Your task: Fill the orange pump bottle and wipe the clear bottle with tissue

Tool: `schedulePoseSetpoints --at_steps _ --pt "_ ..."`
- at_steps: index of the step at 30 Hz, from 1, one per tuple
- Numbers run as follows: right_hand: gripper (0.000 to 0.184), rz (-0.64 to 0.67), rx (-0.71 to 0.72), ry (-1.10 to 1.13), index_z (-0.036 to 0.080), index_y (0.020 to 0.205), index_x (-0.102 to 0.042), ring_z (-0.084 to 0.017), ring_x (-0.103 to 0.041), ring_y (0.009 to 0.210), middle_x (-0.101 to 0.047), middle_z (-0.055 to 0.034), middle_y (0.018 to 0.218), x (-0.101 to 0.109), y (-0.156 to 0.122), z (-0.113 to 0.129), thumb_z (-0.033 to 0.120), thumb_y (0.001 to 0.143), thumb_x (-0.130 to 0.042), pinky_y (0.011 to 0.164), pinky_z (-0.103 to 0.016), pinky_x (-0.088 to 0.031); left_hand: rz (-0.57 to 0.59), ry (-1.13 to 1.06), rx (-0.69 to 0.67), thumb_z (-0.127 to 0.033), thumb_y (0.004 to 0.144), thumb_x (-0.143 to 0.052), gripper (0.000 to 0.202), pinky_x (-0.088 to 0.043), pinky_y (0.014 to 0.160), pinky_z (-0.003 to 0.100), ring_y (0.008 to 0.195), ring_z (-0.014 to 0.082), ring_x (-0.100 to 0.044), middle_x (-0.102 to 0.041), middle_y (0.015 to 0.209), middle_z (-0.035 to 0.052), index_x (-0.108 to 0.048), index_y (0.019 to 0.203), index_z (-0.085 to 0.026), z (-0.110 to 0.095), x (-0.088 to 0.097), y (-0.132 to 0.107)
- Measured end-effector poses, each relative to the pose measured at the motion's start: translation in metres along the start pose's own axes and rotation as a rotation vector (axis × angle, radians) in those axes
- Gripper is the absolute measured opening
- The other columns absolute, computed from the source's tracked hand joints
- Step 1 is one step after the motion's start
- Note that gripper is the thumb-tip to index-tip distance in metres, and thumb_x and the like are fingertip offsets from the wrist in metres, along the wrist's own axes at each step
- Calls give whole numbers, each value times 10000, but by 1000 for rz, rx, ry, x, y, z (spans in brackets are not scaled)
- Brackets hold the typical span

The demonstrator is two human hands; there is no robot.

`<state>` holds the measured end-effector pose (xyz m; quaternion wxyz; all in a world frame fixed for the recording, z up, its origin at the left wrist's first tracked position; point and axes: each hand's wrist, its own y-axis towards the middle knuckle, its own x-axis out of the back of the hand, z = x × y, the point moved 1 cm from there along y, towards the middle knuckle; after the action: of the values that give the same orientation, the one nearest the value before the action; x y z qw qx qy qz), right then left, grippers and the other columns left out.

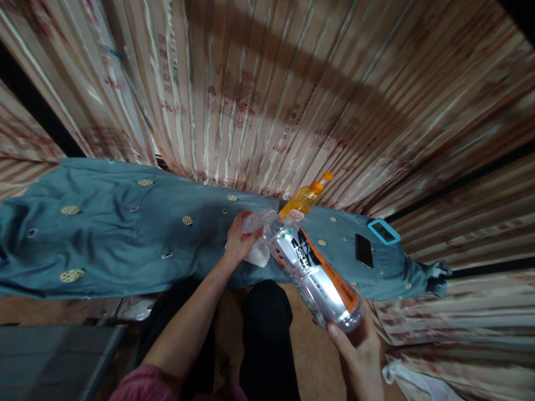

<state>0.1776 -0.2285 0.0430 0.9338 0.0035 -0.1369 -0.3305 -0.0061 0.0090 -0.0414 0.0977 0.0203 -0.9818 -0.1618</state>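
My right hand (360,350) grips the base of a large clear plastic bottle (314,272) with a silver and orange label, tilted so its neck points up and left. My left hand (239,240) is closed on a white tissue (259,253) pressed against the bottle's neck and shoulder. Just behind the bottle's top stands a smaller orange bottle (307,197) with an orange cap, leaning on the table covered by a blue-grey cloth (117,234).
A black phone (364,250) and a small device with a light blue frame (383,231) lie on the cloth at the right. Striped curtains (292,100) hang behind the table. My dark trousers (263,334) show below, and a grey surface (50,356) sits at lower left.
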Motion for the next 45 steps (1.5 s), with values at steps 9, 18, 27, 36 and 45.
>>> schedulePoseSetpoints --at_steps 9,18,27,36,45 --pt "846 2 -5 13 167 1443 -513 -330 -638 1282 -664 -142 1402 1 2 -3 481 732 -846 1074 -443 -485 -2 10 2 -463 786 -716 499 -555 1016 491 1144 320 -693 -715 1196 136 -609 1186 -183 1 0 0" --pt "854 -5 1 7 175 1433 -524 -326 -628 1287 -666 -136 1396 1 2 -3 490 713 -858 1056 -423 -498 5 7 -8 -472 781 -717 525 -547 1020 493 1145 321 -691 -714 1200 141 -604 1200 -176 3 0 0" --pt "848 -15 21 2 173 1416 -536 -335 -657 1247 -671 -147 1383 0 1 -1 496 701 -859 1037 -440 -521 -4 3 2 -493 774 -733 534 -545 1024 488 1148 315 -687 -717 1199 118 -608 1205 -203 4 -1 0" --pt "838 -15 33 -46 169 1427 -536 -330 -672 1223 -687 -138 1365 0 1 0 511 725 -841 1015 -424 -540 -6 10 0 -470 777 -731 524 -551 1021 496 1132 322 -694 -717 1196 138 -610 1197 -181 2 0 0" --pt "870 -19 42 -24 168 1440 -527 -334 -660 1237 -661 -154 1396 3 3 -11 504 709 -859 1025 -436 -524 -5 6 1 -510 774 -725 547 -553 1015 482 1135 320 -691 -711 1194 131 -611 1197 -182 3 -1 1"
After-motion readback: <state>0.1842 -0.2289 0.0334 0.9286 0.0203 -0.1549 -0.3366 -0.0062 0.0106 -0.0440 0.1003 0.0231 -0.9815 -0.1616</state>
